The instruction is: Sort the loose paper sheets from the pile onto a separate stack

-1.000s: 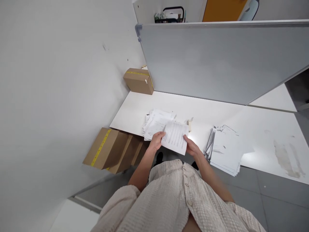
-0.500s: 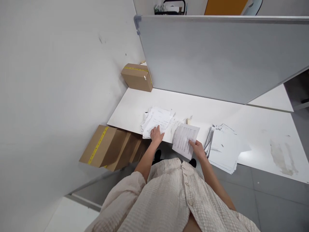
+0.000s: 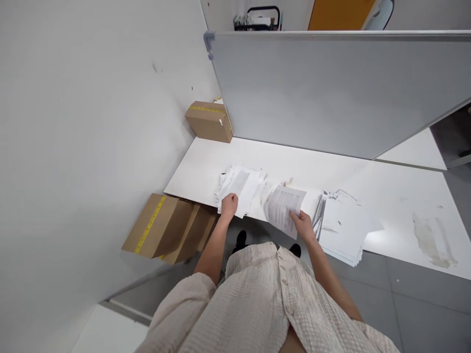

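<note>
L hand: curled, pinching pile sheet | R hand: thumb atop, clamped on ptd. sheet

Printed sheet, bowed, tilted, untidy paper pile beside it

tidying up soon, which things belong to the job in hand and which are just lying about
Seemingly in use:
printed white paper sheet, in the right hand
loose white paper pile, at the left hand
perhaps the white paper stack at right

Apparently idle:
yellow-taped brown cardboard box on the white table
similar boxes, left
</note>
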`<state>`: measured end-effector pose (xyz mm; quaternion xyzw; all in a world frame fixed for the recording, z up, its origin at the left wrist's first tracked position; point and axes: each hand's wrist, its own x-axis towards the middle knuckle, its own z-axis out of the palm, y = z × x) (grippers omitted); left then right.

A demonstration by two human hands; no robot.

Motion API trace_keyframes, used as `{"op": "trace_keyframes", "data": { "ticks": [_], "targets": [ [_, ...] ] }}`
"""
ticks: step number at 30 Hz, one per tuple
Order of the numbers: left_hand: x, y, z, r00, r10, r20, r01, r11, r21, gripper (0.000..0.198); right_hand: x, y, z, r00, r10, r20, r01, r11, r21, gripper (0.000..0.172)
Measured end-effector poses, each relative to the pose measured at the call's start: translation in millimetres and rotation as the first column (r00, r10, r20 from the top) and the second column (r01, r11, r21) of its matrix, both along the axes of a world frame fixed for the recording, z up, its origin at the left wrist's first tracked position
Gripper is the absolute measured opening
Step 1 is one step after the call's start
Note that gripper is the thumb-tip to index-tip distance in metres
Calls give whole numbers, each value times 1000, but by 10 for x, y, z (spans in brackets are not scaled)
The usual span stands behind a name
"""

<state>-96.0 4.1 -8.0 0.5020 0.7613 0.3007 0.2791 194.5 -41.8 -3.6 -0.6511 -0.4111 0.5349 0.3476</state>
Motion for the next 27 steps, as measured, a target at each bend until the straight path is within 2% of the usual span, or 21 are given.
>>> {"op": "trace_keyframes", "data": {
  "ticks": [2, 4, 6, 8, 11, 14, 16, 19, 23, 27],
  "targets": [
    [-40, -5, 182, 979, 85, 187, -94, 995, 41, 15, 18, 42, 156, 997, -14, -78, 18, 999, 47, 45],
    [-46, -5, 357, 900, 132, 416, -153, 988, 17, 14, 11, 89, 341, 973, -10, -229, 29, 996, 84, 43],
    [-6, -17, 504, 780, 126, 613, -139, 990, -27, 19, -30, 134, 524, 927, 13, -375, 28, 994, 103, 42],
    [82, -48, 613, 669, 79, 739, -65, 997, -48, 21, -103, 176, 658, 889, 40, -457, 11, 994, 109, 40],
    [273, -118, 707, 543, 7, 840, 46, 998, -39, 23, -227, 229, 689, 890, 54, -452, -8, 995, 104, 36],
    [459, -177, 726, 457, -91, 885, 141, 990, 29, 30, -300, 256, 550, 936, -8, -352, 41, 995, 87, 32],
    [546, -196, 706, 455, -151, 877, 167, 983, 82, 32, -303, 253, 441, 957, -54, -284, 80, 993, 82, 32],
    [625, -212, 650, 540, -198, 818, 167, 978, 126, 31, -267, 225, 346, 977, -77, -201, 96, 991, 88, 35],
    [702, -249, 620, 666, -251, 702, 213, 966, 144, 37, -227, 192, 322, 987, -86, -139, 100, 991, 91, 38],
    [766, -292, 660, 700, -278, 657, 242, 959, 149, 43, -218, 179, 281, 984, -111, -140, 124, 988, 90, 38]
  ]
}}
